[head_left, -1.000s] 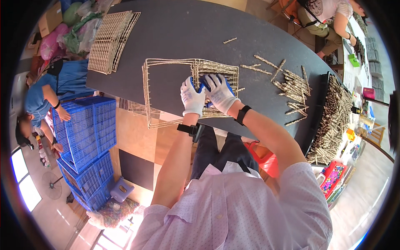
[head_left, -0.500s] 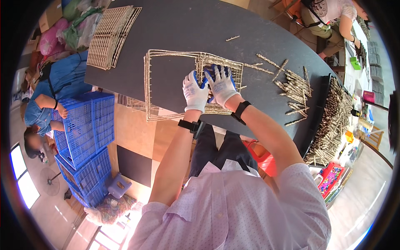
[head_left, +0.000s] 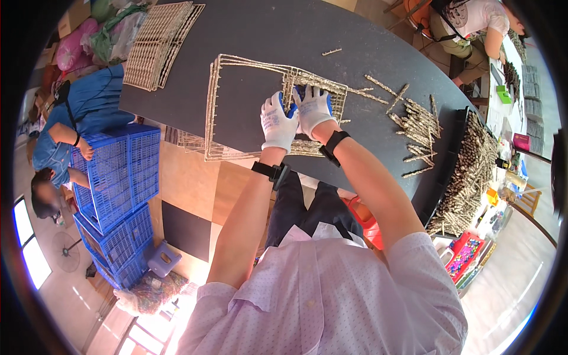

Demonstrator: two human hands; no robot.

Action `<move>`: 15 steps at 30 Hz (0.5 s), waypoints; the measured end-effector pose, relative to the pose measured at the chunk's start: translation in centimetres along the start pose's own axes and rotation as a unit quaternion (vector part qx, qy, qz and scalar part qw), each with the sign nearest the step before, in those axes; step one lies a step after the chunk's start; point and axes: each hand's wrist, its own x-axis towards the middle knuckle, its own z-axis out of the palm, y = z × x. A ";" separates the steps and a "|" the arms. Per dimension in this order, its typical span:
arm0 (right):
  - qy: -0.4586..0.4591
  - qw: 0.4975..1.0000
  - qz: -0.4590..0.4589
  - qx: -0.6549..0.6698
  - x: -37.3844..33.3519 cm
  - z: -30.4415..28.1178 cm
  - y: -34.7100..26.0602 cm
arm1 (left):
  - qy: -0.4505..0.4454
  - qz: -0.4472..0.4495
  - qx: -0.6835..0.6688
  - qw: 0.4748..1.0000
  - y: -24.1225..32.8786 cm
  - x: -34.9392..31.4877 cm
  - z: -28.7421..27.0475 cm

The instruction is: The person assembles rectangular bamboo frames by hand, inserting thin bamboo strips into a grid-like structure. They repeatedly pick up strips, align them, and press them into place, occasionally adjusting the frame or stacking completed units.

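A beige rectangular frame [head_left: 211, 112] of rope-like strips, with small pegs along its inner edges, lies on the dark table and reaches over its near edge. Twisted strips [head_left: 340, 87] fill its right part; the left part is bare. My left hand [head_left: 278, 123], in a white glove with a blue palm, curls its fingers at the inner bar of the frame. Right beside it, my right hand [head_left: 315, 111], gloved alike, bends its fingers down over the strips and presses close to the left thumb. Both palms hide what lies directly under them.
Loose twisted strips [head_left: 417, 127] lie to the right, before a black tray [head_left: 441, 171] heaped with more. Finished-looking lattice panels [head_left: 157, 47] are stacked at the far left of the table [head_left: 248, 35]. Blue crates [head_left: 115, 171] and a person in blue [head_left: 89, 106] are at left; another person [head_left: 467, 29] sits far right.
The frame's left side has shifted slightly away from me. My right hand's fingers, spread before, are now bent and nearer my left hand.
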 end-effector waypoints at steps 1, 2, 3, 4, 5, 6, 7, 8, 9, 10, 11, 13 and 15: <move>0.031 0.999 0.005 -0.008 0.1 0.0 0.0 | 0.004 0.004 0.000 1.000 0.2 0.2 0.0; 0.042 0.999 -0.004 -0.016 0.3 0.0 0.0 | 0.014 0.019 -0.003 1.000 0.5 0.3 -0.1; 0.031 0.999 -0.011 -0.026 0.5 0.2 0.0 | 0.018 0.028 -0.003 0.999 0.8 0.4 -0.1; 0.023 0.999 -0.020 -0.035 0.9 0.4 0.1 | 0.022 0.035 -0.003 0.999 1.0 0.5 -0.2; 0.042 0.997 -0.020 -0.058 0.9 0.9 0.1 | 0.035 0.052 0.001 0.998 1.3 0.5 -0.2; 0.051 0.996 -0.027 -0.068 1.1 1.5 0.3 | 0.048 0.074 -0.001 0.996 1.5 0.5 -0.2; 0.059 0.995 -0.035 -0.078 1.4 2.1 0.3 | 0.055 0.092 -0.003 0.994 1.7 0.3 -0.4; 0.069 0.993 -0.044 -0.086 1.6 2.7 0.4 | 0.059 0.109 -0.004 0.992 2.0 0.1 -0.5; 0.113 0.992 -0.022 -0.051 1.9 3.4 0.4 | 0.067 0.130 -0.002 0.989 2.3 -0.2 -0.7; 0.136 0.991 -0.014 -0.004 2.1 4.0 0.6 | 0.074 0.152 -0.011 0.986 2.6 -0.6 -0.9; 0.153 0.987 -0.011 0.048 2.2 4.6 0.7 | 0.072 0.170 -0.018 0.983 3.1 -1.0 -1.1; 0.151 0.979 -0.020 0.136 2.3 5.3 1.1 | 0.097 0.224 -0.033 0.969 4.2 -1.7 -1.4; 0.144 0.970 -0.027 0.192 2.1 5.6 1.5 | 0.085 0.256 -0.047 0.962 5.5 -2.7 -1.6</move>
